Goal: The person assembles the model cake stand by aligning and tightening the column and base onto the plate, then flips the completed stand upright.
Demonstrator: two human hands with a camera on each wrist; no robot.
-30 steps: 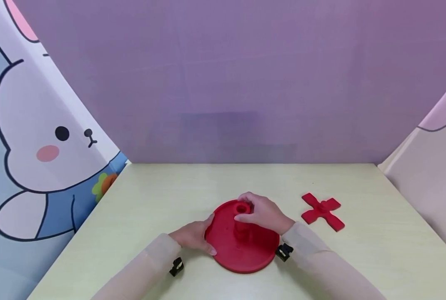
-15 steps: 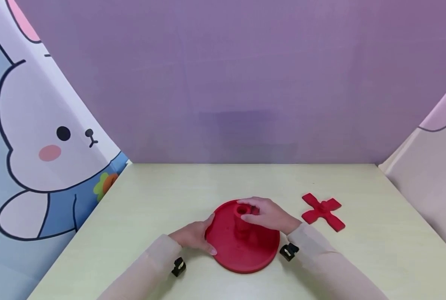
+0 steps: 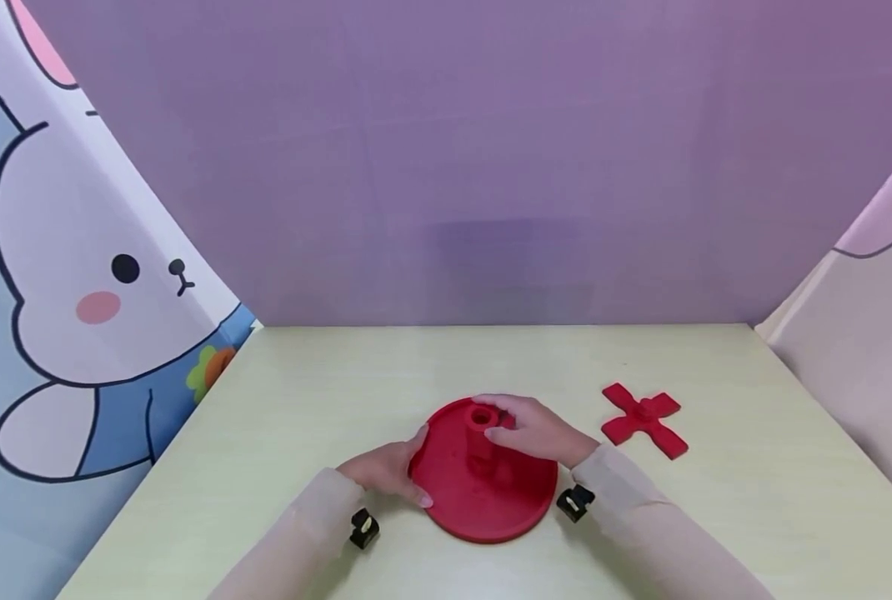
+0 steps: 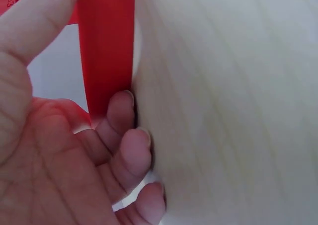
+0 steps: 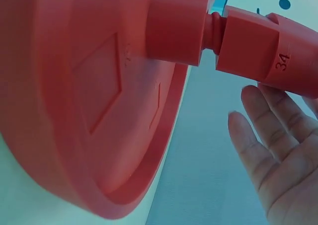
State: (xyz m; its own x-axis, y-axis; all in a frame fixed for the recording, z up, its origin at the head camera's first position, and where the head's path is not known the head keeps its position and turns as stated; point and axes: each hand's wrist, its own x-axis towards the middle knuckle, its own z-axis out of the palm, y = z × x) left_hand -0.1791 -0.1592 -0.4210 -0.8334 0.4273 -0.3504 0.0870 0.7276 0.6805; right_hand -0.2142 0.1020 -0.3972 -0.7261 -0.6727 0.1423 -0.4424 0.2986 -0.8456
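A round red base with a raised rim lies on the table. On its central post stands a red tube, hollow at the top and marked 34 in the right wrist view. A band of thread shows between post and tube. My right hand holds the tube near its top between thumb and fingers; several other fingers stay off it. With my left hand I grip the base's left rim, thumb over the edge and fingertips against its outer side.
A flat red cross-shaped piece with a raised centre lies on the pale table, right of my right hand. A purple panel stands behind the table. A rabbit-print panel borders the left, and a pale panel the right.
My right hand has shifted slightly right and toward me around the tube, its fingers changing position there. The left hand and the base stay put.
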